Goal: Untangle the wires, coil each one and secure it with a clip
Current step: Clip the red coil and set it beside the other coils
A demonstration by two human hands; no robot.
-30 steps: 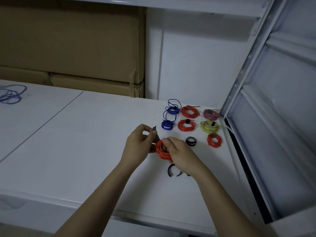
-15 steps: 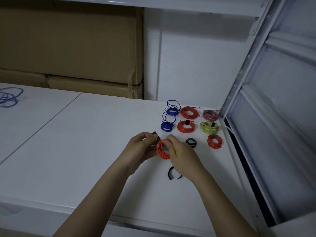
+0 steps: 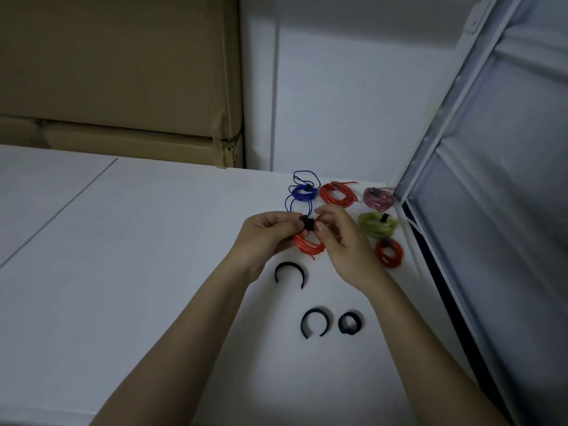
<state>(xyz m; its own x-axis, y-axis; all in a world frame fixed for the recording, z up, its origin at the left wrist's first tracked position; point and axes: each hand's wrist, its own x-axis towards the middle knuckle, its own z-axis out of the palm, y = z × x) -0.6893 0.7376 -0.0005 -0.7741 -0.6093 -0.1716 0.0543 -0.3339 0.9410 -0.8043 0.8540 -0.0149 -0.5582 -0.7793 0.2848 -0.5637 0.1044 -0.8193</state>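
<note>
Head view, both hands pinching black clip point(image 3: 308, 224) atop upright, downward-hanging red coil point(image 3: 309, 245)

You are working on a white table point(image 3: 123, 241) with a smooth, matt finish, probably laminate. The orange wire coil point(image 3: 309, 245) between your fingers has a smooth, plastic-looking sheath with slight sheen; the black strap point(image 3: 307, 224) around it looks matt and fabric-like. The loose black straps point(image 3: 289, 272) on the table look equally dull. Behind you will note brown cardboard boxes point(image 3: 116, 72), matt and papery. The frame point(image 3: 430, 149) at right appears painted metal, smooth.
</note>
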